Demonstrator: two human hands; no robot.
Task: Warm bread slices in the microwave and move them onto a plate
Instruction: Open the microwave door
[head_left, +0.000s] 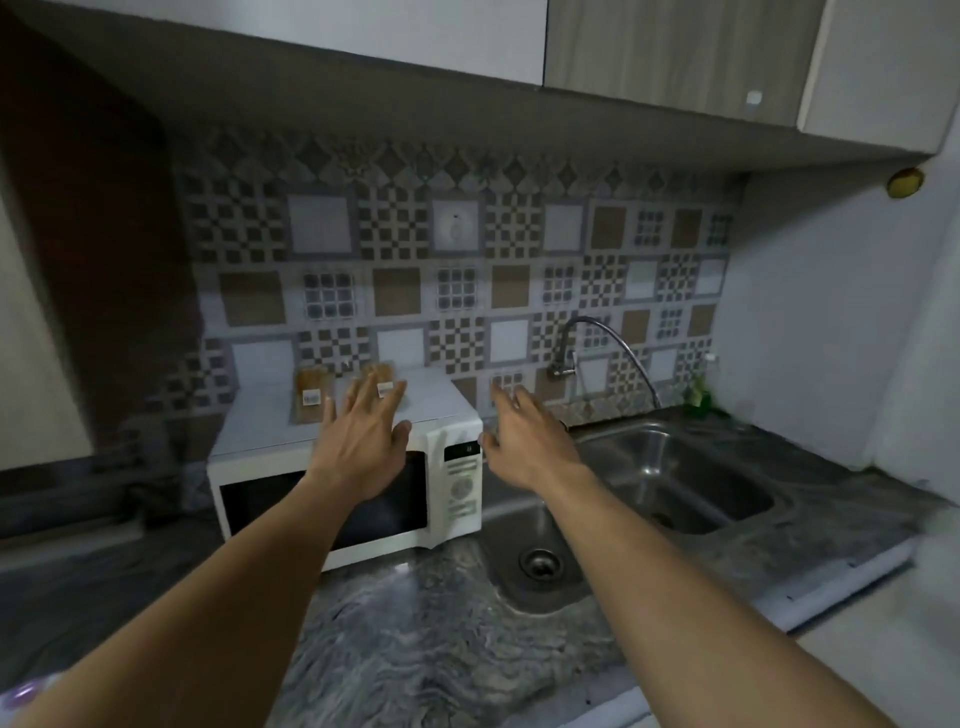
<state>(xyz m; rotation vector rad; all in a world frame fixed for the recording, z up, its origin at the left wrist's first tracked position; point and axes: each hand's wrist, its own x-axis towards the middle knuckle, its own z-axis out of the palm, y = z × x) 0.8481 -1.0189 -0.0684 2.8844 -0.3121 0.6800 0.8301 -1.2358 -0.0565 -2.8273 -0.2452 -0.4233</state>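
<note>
A white microwave (270, 467) stands on the dark marbled counter with its door closed and its control panel (461, 480) at the right. Two brown packets with white labels (310, 395) lean against the tiled wall on top of it. My left hand (363, 441) is stretched out over the microwave's top front edge, fingers straight and spread, holding nothing. My right hand (524, 441) reaches forward just to the right of the microwave, fingers also extended and empty. No bread slices or plate are in sight.
A steel sink (670, 483) with a drain (540, 564) lies right of the microwave, under a curved tap (602, 343). Wall cabinets (675, 41) hang overhead. The marbled counter (415, 639) runs toward me. A small green plant (696, 395) sits at the back right corner.
</note>
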